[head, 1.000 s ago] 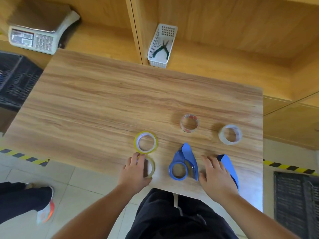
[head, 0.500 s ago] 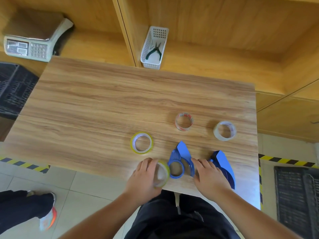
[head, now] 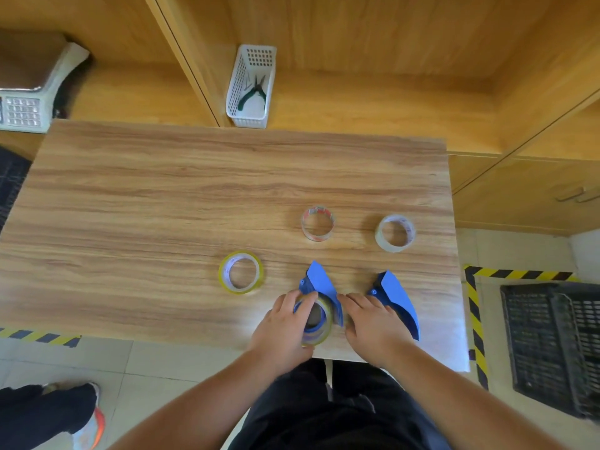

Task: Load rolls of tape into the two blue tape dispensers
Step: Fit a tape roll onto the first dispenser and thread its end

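Two blue tape dispensers lie near the table's front edge. My left hand (head: 281, 329) grips a yellowish tape roll (head: 319, 332) and holds it over the round hub of the left dispenser (head: 319, 282). My right hand (head: 373, 323) rests on the table between the dispensers, fingers touching the left one's right side and covering part of the right dispenser (head: 397, 298). Another yellow roll (head: 241, 271) lies flat to the left. Farther back lie a clear roll with red print (head: 317, 223) and a clear whitish roll (head: 395, 233).
The wooden table (head: 162, 196) ends just in front of my hands. A white basket with pliers (head: 251, 87) stands on the shelf behind it, a scale (head: 29, 92) at far left. A black crate (head: 552, 345) sits on the floor at right; another person's foot (head: 87, 427) at lower left.
My left hand picked up the near yellow roll and carried it right, onto the left dispenser's hub. My right hand shifted left from the right dispenser toward the left one.
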`<act>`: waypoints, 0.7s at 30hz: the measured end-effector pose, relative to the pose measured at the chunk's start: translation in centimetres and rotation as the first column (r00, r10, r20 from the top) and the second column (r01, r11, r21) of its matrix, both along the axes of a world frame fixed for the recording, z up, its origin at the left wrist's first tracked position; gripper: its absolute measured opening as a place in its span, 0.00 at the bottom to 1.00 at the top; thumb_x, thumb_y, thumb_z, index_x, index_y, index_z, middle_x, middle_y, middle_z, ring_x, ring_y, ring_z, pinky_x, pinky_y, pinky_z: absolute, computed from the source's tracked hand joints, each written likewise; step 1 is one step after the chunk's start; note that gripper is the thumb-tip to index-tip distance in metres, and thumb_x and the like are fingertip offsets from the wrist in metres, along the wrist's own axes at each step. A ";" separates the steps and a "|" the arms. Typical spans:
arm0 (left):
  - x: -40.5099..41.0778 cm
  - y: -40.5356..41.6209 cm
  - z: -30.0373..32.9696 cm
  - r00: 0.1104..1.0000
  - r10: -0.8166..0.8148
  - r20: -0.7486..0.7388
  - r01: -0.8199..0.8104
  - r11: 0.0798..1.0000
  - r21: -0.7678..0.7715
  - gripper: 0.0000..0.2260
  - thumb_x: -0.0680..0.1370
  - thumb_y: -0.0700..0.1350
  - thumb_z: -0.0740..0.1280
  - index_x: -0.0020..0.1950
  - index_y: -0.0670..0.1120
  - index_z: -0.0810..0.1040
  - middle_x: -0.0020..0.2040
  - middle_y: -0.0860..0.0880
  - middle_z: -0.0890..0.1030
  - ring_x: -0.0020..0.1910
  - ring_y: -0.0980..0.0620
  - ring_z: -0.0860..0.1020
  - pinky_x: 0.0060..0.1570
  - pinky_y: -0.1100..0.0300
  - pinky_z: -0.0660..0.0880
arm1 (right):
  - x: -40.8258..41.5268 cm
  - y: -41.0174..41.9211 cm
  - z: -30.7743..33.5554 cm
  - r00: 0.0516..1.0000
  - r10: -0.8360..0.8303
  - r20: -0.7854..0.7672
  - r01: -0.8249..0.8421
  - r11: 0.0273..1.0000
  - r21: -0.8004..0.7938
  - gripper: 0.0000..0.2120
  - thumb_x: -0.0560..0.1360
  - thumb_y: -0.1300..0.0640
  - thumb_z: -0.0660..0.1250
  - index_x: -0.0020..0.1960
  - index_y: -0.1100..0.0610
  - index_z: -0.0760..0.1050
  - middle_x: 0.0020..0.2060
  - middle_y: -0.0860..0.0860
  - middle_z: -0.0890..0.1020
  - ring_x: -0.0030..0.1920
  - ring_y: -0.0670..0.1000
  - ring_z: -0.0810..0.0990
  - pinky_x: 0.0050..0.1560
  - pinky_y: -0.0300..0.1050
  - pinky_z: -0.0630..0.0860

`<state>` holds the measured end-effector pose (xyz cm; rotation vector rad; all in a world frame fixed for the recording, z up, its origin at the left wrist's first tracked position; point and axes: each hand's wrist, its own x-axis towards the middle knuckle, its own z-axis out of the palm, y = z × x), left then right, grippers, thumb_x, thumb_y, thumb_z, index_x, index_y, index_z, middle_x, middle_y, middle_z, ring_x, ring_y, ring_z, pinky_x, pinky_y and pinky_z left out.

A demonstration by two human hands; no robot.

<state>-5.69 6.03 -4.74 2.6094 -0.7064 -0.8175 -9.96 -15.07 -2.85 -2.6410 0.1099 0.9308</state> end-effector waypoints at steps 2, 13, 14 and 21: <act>0.2 -0.3 -0.3 1.000 0.002 0.003 -0.002 1.000 0.004 0.45 0.70 0.49 0.73 0.82 0.51 0.54 0.77 0.50 0.63 0.77 0.48 0.63 0.73 0.53 0.68 | 0.0 -0.1 -0.1 1.000 -0.010 0.003 0.010 1.000 0.009 0.30 0.80 0.51 0.58 0.80 0.46 0.55 0.76 0.45 0.66 0.74 0.54 0.65 0.72 0.54 0.66; 0.0 -0.3 -1.4 0.992 0.117 -0.047 -0.117 0.993 0.000 0.45 0.69 0.49 0.77 0.80 0.48 0.56 0.78 0.51 0.65 0.76 0.50 0.64 0.71 0.53 0.70 | -0.2 -0.4 -0.2 0.998 -0.069 -0.008 0.069 0.996 0.054 0.28 0.81 0.50 0.57 0.80 0.46 0.55 0.76 0.44 0.67 0.75 0.54 0.64 0.73 0.55 0.65; -0.1 -0.3 -1.5 0.991 0.126 -0.047 -0.126 0.992 0.002 0.44 0.70 0.50 0.76 0.80 0.48 0.57 0.77 0.51 0.66 0.76 0.50 0.65 0.70 0.52 0.71 | -0.2 -0.4 -0.2 0.998 -0.064 -0.015 0.065 0.996 0.055 0.29 0.80 0.50 0.57 0.80 0.46 0.55 0.76 0.44 0.66 0.75 0.54 0.64 0.73 0.55 0.66; -0.1 -1.1 -2.4 0.979 0.193 -0.070 -0.190 0.981 0.042 0.42 0.69 0.51 0.77 0.77 0.48 0.58 0.74 0.51 0.65 0.74 0.48 0.66 0.67 0.52 0.74 | -0.2 0.0 -0.4 0.998 -0.020 -0.052 0.023 0.998 0.064 0.31 0.79 0.54 0.56 0.81 0.45 0.52 0.77 0.43 0.65 0.74 0.52 0.63 0.73 0.54 0.64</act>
